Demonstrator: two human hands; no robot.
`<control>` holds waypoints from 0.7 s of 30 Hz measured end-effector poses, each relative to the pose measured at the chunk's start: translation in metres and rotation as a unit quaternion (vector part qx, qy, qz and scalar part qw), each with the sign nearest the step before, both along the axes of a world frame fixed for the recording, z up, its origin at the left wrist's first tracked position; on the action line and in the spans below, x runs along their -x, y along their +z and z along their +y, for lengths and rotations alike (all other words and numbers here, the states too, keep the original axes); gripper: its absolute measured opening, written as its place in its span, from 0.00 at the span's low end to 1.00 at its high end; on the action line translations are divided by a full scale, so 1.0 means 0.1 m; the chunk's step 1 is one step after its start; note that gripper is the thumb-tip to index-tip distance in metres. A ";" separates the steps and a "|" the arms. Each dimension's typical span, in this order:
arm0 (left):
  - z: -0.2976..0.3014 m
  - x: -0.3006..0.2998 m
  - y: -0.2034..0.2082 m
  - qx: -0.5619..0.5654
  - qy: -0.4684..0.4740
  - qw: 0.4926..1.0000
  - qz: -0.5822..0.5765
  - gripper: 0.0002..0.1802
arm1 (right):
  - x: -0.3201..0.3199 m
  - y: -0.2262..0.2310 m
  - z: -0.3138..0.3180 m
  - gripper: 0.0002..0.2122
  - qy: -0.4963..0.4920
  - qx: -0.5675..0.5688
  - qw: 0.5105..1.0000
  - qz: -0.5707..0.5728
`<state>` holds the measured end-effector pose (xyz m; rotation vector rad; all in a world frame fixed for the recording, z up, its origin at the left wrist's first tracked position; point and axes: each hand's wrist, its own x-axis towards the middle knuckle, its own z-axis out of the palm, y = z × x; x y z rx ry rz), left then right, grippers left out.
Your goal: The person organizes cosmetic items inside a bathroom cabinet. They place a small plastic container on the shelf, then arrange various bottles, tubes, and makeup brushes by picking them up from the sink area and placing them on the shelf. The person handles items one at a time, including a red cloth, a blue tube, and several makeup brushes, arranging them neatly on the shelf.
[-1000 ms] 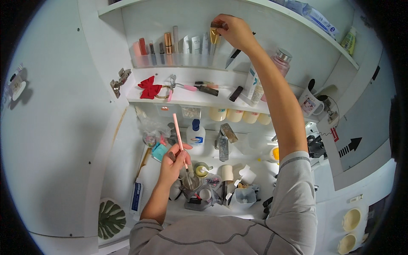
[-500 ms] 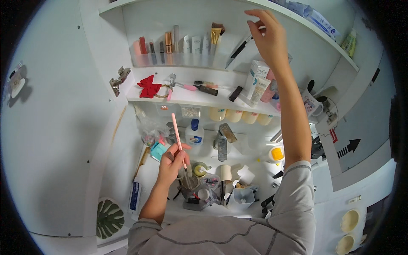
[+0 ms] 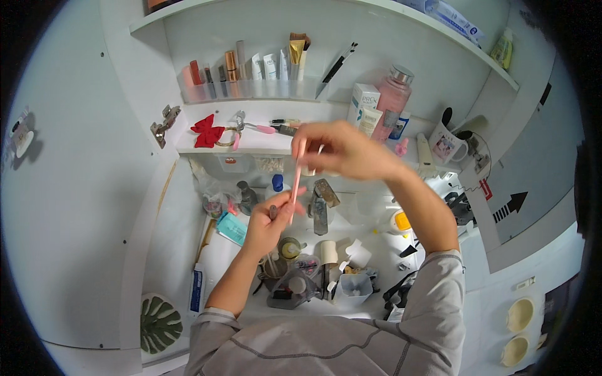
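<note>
My left hand (image 3: 268,225) is closed round the lower part of a slim pink pen-like stick (image 3: 296,182), held nearly upright in front of the middle shelf. A short dark piece (image 3: 273,212) shows between the fingers of this hand, too small to name. Bent over from the right, my right hand (image 3: 335,147) pinches the upper end of the pink stick, its fingers slightly blurred. Above, two thin dark brushes (image 3: 338,66) lean in a clear holder (image 3: 244,90) along with lipsticks (image 3: 195,73), small white tubes (image 3: 269,66) and a gold tube (image 3: 296,49).
On the middle shelf lie a red bow (image 3: 207,131), a pink-handled eyelash curler (image 3: 254,127), a pink bottle (image 3: 393,97) and a photo mug (image 3: 446,145). Below stand a tap (image 3: 320,213), a blue-capped bottle (image 3: 278,183) and a clear bin (image 3: 354,289). A cabinet door (image 3: 69,207) stands at left.
My right hand has come down and left from beside the brushes on the upper shelf to the pink stick. My left hand has risen and moved right with it. The view has shifted slightly.
</note>
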<state>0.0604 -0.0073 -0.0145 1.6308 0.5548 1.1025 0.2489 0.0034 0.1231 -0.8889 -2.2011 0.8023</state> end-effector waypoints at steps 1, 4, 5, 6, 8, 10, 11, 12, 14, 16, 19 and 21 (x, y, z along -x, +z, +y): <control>0.02 -0.01 0.01 -0.002 0.033 0.999 -0.017 0.15 | -0.07 0.04 0.07 0.04 -0.003 0.015 0.999 0.034; 0.12 0.06 -0.05 -0.016 0.089 0.994 -0.055 0.16 | -0.39 0.42 0.31 0.07 -0.137 -0.104 0.980 0.095; 0.15 0.10 -0.07 -0.022 0.101 0.993 -0.064 0.17 | -0.52 0.52 0.45 0.08 -0.172 -0.163 0.964 0.123; 0.15 0.12 -0.07 0.008 0.107 0.993 -0.057 0.16 | -0.66 0.62 0.59 0.08 -0.205 -0.187 0.950 0.147; 0.17 0.19 -0.11 0.042 0.083 0.994 -0.061 0.14 | -0.78 0.73 0.83 0.08 -0.257 -0.218 0.928 0.161; 0.15 0.22 -0.14 0.060 0.071 0.994 -0.057 0.13 | -0.83 0.78 1.00 0.09 -0.302 -0.236 0.913 0.141; 0.14 0.22 -0.15 0.062 0.070 0.994 -0.050 0.13 | -0.83 0.78 1.09 0.09 -0.316 -0.240 0.909 0.126; 0.12 0.23 -0.16 0.063 0.069 0.995 -0.043 0.13 | -0.82 0.76 1.17 0.09 -0.331 -0.245 0.905 0.111; 0.11 0.26 -0.22 0.072 0.067 0.994 -0.044 0.13 | -0.81 0.74 1.31 0.09 -0.341 -0.236 0.907 0.078; 0.12 0.27 -0.27 0.077 0.063 0.994 -0.047 0.13 | -0.80 0.72 1.40 0.09 -0.336 -0.210 0.917 0.045; 0.13 0.27 -0.32 0.079 0.054 0.994 -0.051 0.13 | -0.77 0.68 1.49 0.08 -0.338 -0.173 0.924 0.040; 0.13 0.27 -0.35 0.084 0.053 0.994 -0.053 0.13 | -0.75 0.66 1.50 0.07 -0.352 -0.206 0.913 0.028</control>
